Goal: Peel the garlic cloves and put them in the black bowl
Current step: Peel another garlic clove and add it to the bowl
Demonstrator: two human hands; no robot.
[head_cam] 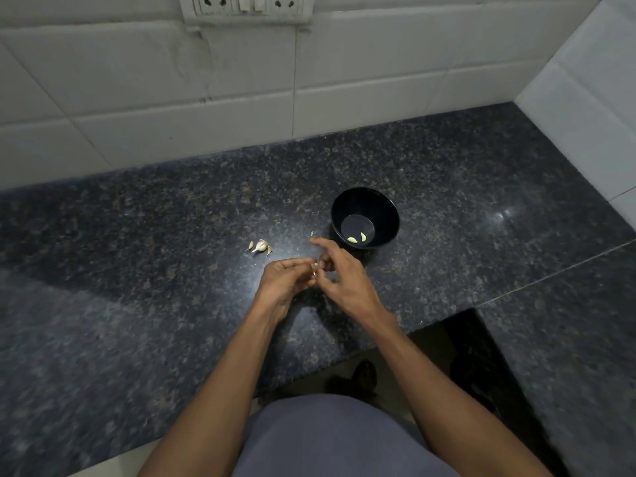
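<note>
Left hand (287, 280) and right hand (344, 273) meet over counter (137, 270), both pinching garlic clove (314, 269) between curled fingertips (skin partly loose). Black bowl (388, 215) at 1 o'clock from hands, two peeled cloves (356, 238) inside. Unpeeled garlic pieces (260, 247) at 10 o'clock, near left hand.

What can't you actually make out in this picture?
- Clove, head view: mostly covered by the left hand and right hand; how much is peeled is unclear.
- Garlic pile: too small to count the cloves.
- Bowl: two peeled cloves show; its near rim may hide others.
- Sockets: cut off by the top edge.
</note>
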